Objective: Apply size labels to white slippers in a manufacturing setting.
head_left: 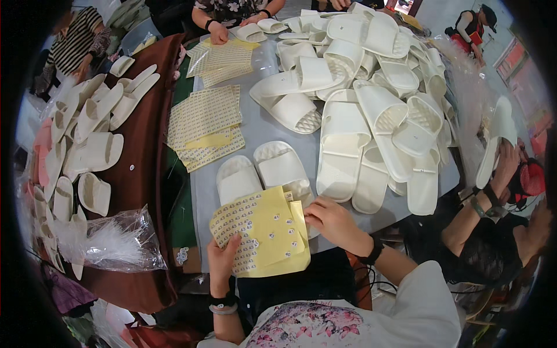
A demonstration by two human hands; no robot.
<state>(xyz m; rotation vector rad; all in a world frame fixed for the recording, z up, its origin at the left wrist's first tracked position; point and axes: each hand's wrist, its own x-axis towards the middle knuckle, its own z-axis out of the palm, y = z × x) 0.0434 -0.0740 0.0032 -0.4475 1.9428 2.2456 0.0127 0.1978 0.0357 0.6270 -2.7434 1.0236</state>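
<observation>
My left hand (pixel 223 255) grips the left side of several yellow sticker sheets (pixel 270 264), thumb on top. Rows of small round white stickers cover part of the sheets, and the smaller top pieces carry only scattered ones. At their right edge is my right hand (pixel 339 226), thumb and fingertips pinched together; whatever is between them is too small to make out. Just beyond the sheets lies a pair of white slippers, the left slipper (pixel 238 177) and the right slipper (pixel 281 165), toe straps partly hidden behind the sheets.
A large heap of white slippers (pixel 377 110) covers the table's right side. More sticker sheets (pixel 206 119) lie at the left. Beyond a brown-covered table (pixel 142 168) edge are more slippers (pixel 93 116) and a clear bag of white strands (pixel 116 243). Co-workers sit across and at the right, one holding a slipper (pixel 499 136).
</observation>
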